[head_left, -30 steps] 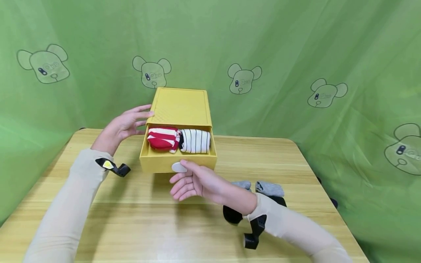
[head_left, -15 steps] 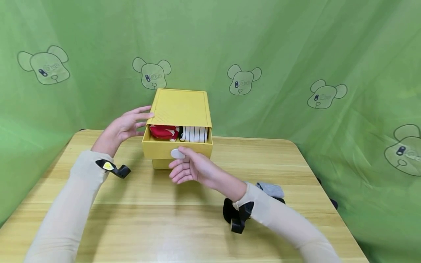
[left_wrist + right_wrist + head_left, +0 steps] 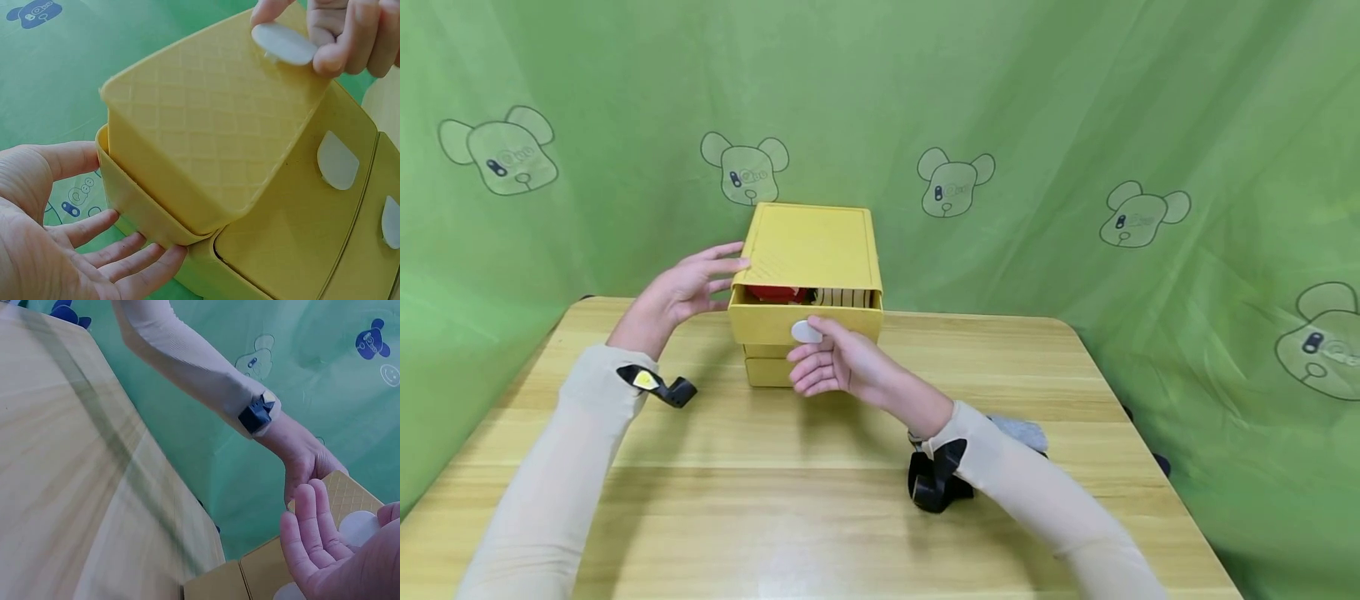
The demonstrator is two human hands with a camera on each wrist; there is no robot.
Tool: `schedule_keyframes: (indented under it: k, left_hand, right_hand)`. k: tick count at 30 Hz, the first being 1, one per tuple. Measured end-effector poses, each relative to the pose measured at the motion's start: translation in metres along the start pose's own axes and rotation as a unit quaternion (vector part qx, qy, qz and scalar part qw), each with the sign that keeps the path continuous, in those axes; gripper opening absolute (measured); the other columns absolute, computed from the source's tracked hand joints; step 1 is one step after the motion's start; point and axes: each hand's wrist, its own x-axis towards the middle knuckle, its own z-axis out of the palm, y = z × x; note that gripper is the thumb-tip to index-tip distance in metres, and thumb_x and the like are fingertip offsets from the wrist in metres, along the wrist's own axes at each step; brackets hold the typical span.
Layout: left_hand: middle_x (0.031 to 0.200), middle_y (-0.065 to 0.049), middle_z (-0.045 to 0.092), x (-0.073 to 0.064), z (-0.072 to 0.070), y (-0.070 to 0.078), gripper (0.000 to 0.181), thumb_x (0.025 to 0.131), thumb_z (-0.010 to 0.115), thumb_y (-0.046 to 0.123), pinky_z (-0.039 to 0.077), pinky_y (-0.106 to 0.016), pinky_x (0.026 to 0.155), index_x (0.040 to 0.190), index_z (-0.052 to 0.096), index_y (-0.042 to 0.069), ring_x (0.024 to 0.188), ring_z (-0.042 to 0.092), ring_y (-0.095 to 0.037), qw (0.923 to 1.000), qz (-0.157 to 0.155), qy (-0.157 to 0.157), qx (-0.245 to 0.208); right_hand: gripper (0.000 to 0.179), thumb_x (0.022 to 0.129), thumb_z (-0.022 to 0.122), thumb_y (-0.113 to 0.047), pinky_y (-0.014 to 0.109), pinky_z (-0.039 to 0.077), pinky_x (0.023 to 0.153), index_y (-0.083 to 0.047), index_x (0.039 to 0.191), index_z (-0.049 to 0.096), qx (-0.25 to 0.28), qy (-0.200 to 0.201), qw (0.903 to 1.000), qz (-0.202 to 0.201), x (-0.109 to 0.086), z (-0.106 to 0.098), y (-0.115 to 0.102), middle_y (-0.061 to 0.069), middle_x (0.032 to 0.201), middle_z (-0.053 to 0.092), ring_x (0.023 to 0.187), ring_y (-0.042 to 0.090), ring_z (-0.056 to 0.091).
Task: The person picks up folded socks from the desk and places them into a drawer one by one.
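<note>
A yellow drawer box (image 3: pixel 811 242) stands at the back of the table, with its top drawer (image 3: pixel 760 323) pulled partly out. Inside the drawer show a red bundle (image 3: pixel 777 293) and a white, black-striped bundle (image 3: pixel 844 297) of folded cloth, possibly socks; the rest of them is hidden. With thumb and index finger, my right hand (image 3: pixel 857 362) pinches the drawer's white knob (image 3: pixel 284 44). My left hand (image 3: pixel 688 287) rests with spread fingers against the box's left side. In the left wrist view, its fingertips touch the casing around the top drawer.
Lower drawers (image 3: pixel 281 200) with white knobs (image 3: pixel 337 160) sit below the top one. A grey folded cloth (image 3: pixel 1021 432) and black items (image 3: pixel 936 483) lie on the wooden table (image 3: pixel 737 517), partly hidden by my right forearm. A green curtain (image 3: pixel 1045 100) hangs behind.
The top drawer has slid back into the box, pushed by my right hand, so less of the two bundles shows. My left hand has stayed at the box's side.
</note>
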Motion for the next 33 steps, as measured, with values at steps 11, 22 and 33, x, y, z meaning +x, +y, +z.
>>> schedule_keyframes:
  k: [11, 22, 33]
  left_hand:
    - [0.172, -0.009, 0.014, 0.003, 0.001, -0.001, 0.076, 0.104, 0.057, 0.022, 0.016, -0.059, 0.128, 0.165, 0.011, 0.023, 0.159, 0.010, -0.031, 1.0000, 0.002, -0.005, -0.001]
    - [0.171, -0.010, 0.016, 0.001, 0.000, 0.000, 0.076, 0.104, 0.058, 0.022, 0.016, -0.058, 0.128, 0.165, 0.012, 0.023, 0.159, 0.013, -0.031, 1.0000, 0.004, -0.003, -0.005]
    - [0.172, -0.009, 0.014, 0.000, -0.001, -0.001, 0.076, 0.104, 0.058, 0.022, 0.016, -0.059, 0.128, 0.165, 0.012, 0.023, 0.159, 0.011, -0.031, 1.0000, 0.005, -0.005, -0.001]
  right_hand:
    - [0.059, 0.108, 0.033, -0.049, 0.029, 0.063, 0.073, 0.001, 0.106, 0.064, 0.009, 0.022, 0.9997, -0.003, 0.021, -0.013, -0.006, 0.005, 0.079, 0.075, 0.073, 0.016, 0.073]
    - [0.059, 0.108, 0.034, -0.048, 0.028, 0.062, 0.073, 0.004, 0.108, 0.063, 0.004, 0.037, 0.9993, 0.009, 0.028, -0.015, -0.012, 0.004, 0.077, 0.075, 0.072, 0.015, 0.072]
    - [0.066, 0.105, 0.035, -0.059, 0.027, 0.060, 0.069, 0.000, 0.113, 0.064, -0.046, 0.046, 0.9975, 0.030, 0.023, -0.016, -0.009, 0.003, 0.081, 0.074, 0.068, 0.013, 0.069]
